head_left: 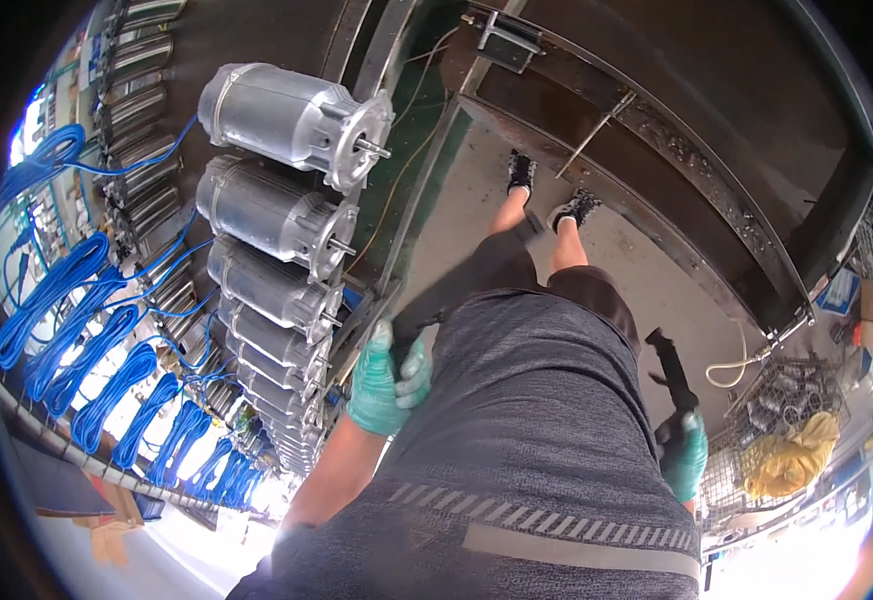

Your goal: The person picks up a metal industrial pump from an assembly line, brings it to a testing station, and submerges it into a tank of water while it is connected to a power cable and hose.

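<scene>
My left hand (388, 385), in a green glove, is closed around one end of a wide black band (481, 275). The band stretches from that hand across the front of my thighs, and it looks like cloth or webbing. On the other side of my body, my right hand (686, 455), also gloved in green, is closed on a narrower black strap (670, 370) whose end sticks up with what looks like a buckle. Whether the band and the strap are one piece is hidden by my body. Nearest to my left hand is a row of silver electric motors (281, 210).
Bundled blue cables (56, 300) hang off the motors along the left. Ahead is a dark metal bench or trough (676, 150) with a curved edge. A wire basket with metal parts (791, 390) and a yellow cloth (794, 458) stands at the right.
</scene>
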Demonstrator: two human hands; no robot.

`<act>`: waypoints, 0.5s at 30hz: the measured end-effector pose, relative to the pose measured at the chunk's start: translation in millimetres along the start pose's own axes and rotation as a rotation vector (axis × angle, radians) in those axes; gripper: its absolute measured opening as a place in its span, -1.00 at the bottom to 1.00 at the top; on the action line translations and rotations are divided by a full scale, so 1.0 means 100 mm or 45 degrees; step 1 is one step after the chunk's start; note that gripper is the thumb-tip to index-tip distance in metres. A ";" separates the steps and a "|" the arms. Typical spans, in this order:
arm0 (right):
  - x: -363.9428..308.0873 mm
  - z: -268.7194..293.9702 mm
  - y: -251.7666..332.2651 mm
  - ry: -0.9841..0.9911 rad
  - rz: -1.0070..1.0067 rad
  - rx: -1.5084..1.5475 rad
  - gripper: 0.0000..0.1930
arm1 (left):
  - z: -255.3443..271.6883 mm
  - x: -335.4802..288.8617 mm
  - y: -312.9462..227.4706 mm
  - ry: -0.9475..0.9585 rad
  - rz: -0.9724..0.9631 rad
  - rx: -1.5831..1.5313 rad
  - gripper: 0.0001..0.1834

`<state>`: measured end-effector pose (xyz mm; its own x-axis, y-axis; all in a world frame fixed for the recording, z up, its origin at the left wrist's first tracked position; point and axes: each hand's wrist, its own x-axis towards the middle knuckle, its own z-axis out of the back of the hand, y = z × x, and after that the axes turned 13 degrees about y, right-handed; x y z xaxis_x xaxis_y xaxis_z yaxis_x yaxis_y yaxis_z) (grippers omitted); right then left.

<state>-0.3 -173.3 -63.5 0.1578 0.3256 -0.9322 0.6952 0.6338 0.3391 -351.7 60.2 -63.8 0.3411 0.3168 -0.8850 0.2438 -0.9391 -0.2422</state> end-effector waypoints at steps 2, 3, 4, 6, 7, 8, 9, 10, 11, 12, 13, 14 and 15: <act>0.19 0.02 0.09 0.008 -0.049 0.224 -0.58 | -0.07 0.07 -0.08 0.048 -0.001 -0.024 -0.28; 0.30 -0.07 0.20 0.046 -0.078 0.203 -0.58 | -0.03 0.12 -0.08 0.106 -0.045 0.033 -0.31; 0.36 -0.22 0.36 0.060 -0.107 0.207 -0.58 | -0.03 0.21 -0.13 0.175 -0.061 0.109 -0.34; 0.50 -0.46 0.67 0.174 -0.129 0.103 -0.57 | -0.06 0.28 -0.18 0.148 -0.082 0.287 -0.38; 0.56 -0.50 0.72 0.284 -0.187 0.037 -0.56 | -0.17 0.31 -0.23 0.079 -0.055 0.407 -0.40; 0.62 -0.54 0.74 0.393 -0.243 -0.028 -0.54 | -0.25 0.34 -0.27 0.011 -0.031 0.529 -0.42; 0.71 -0.65 0.72 0.459 -0.170 -0.083 -0.50 | -0.28 0.36 -0.22 -0.017 -0.034 0.588 -0.56; 0.75 -0.76 0.76 0.518 -0.145 -0.132 -0.48 | -0.24 0.37 -0.19 0.005 -0.017 0.590 -0.61; 0.78 -0.86 0.79 0.571 -0.114 -0.174 -0.45 | -0.28 0.41 -0.18 0.058 -0.015 0.568 -0.60; 0.80 -0.92 0.86 0.639 -0.139 -0.216 -0.44 | -0.30 0.43 -0.17 0.102 -0.021 0.544 -0.58; 0.84 -0.98 0.90 0.655 -0.135 -0.229 -0.46 | -0.28 0.45 -0.19 0.192 -0.011 0.579 -0.50; 0.88 -1.03 0.92 0.671 -0.132 -0.244 -0.47 | -0.32 0.48 -0.19 0.200 0.035 0.527 -0.51; 0.91 -1.09 0.94 0.703 -0.120 -0.259 -0.48 | -0.38 0.46 -0.23 0.204 0.066 0.481 -0.53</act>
<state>2.4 -7.5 -102.8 -0.3242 0.5434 -0.7743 0.5313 0.7819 0.3263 -307.2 101.6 -84.2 0.4884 0.2564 -0.8341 -0.1177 -0.9278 -0.3541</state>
